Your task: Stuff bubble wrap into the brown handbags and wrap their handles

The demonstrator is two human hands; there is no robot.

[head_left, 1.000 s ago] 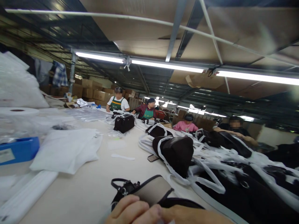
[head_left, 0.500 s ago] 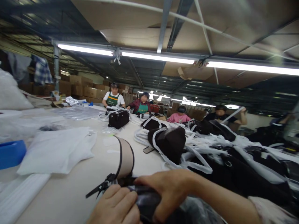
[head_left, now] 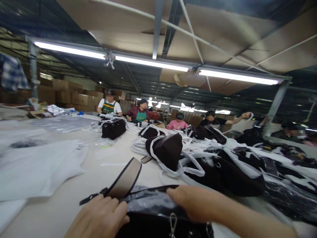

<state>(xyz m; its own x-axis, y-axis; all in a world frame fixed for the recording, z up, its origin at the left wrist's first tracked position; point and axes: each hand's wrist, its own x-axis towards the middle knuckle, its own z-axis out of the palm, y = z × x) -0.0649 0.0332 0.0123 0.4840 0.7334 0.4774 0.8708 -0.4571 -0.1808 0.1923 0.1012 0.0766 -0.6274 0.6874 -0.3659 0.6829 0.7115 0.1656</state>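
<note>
A black bag lies at the bottom centre, its top open and grey clear plastic showing inside. My left hand has its fingers curled over the bag's left edge. On the far right rim, my right hand grips the bag, its fingertips partly hidden. A beige flap with a dark zipper edge stands up behind the left hand. A metal clip hangs on the bag's near side.
Several black bags with white-wrapped straps are heaped on the table ahead and right. White sheets lie at left. A small black bag sits farther back. Several people work across the table, one with an arm raised.
The view has turned right. My hands have moved apart, and the bag's opening, inner plastic and metal clip now show. The beige flap leans over to the right.
</note>
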